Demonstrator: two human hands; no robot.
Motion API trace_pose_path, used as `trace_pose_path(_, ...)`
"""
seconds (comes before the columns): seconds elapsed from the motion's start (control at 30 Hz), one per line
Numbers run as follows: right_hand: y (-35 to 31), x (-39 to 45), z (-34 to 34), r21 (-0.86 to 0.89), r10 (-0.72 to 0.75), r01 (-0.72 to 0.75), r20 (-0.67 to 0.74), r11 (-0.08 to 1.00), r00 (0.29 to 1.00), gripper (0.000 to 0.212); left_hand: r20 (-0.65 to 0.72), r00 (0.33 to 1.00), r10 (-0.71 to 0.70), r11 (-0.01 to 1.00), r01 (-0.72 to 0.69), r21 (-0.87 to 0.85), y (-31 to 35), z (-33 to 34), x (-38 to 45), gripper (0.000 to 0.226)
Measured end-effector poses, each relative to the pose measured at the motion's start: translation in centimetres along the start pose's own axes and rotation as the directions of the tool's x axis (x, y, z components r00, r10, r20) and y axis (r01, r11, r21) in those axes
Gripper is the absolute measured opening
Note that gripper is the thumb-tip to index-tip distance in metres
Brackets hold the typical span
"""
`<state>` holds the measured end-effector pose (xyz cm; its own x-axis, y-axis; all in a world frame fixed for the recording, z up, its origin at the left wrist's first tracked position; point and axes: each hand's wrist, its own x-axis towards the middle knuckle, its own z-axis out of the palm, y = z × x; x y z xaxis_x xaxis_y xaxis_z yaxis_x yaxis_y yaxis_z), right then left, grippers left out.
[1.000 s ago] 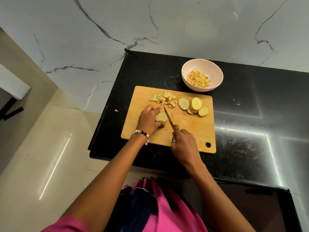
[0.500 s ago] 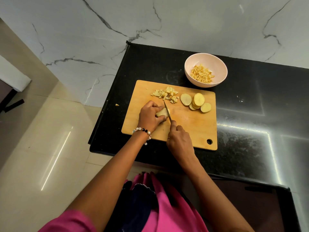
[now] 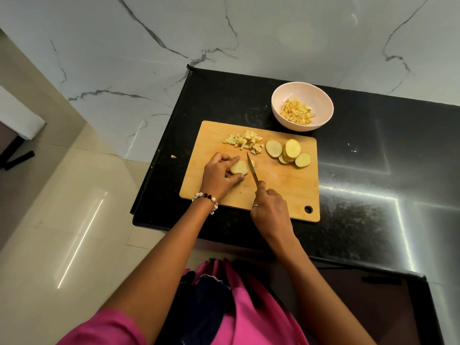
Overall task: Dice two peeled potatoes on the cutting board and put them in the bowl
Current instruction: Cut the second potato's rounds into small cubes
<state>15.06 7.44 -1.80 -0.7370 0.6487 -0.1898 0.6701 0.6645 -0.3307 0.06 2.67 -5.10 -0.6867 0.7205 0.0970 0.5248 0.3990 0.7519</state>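
Head view: a wooden cutting board (image 3: 286, 185) is seen at the centre of the frame, laid on a black worktop (image 3: 373, 170). A potato piece (image 3: 238, 167) is pinned to the board by the left hand (image 3: 219, 175), with fingers and thumb curled round it. A knife (image 3: 252, 170) is grasped by the right hand (image 3: 270, 210), its handle enclosed by the clenched grip; the blade is set just right of the held piece, pointing toward the top of the frame. A heap of diced potato (image 3: 245, 141) is found near the board's upper edge, just above the left hand. Round potato slices (image 3: 288, 151) are overlapped to the right of the heap. A pale bowl (image 3: 302, 95) is placed on the worktop just beyond the board's upper right corner, and potato cubes (image 3: 297, 112) are held inside it. One small scrap (image 3: 173, 156) is left on the worktop's left edge. A beaded bracelet (image 3: 205, 199) is worn on the left wrist.
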Motion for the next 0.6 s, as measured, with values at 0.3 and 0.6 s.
trace_pose_path(0.3,-0.4,-0.4,0.3,0.021,-0.051,0.051,0.004,0.998,0.999,0.053,-0.027,1.000,-0.015,1.000,0.015,-0.021,-0.1,0.2,-0.1,0.048)
trace_pose_path(0.6,-1.5,1.6,0.9,-0.107,-0.108,0.101,-0.063,0.989,0.992,0.051,-0.039,0.999,0.018,1.000,-0.018,0.004,-0.2,0.5,0.1,0.044)
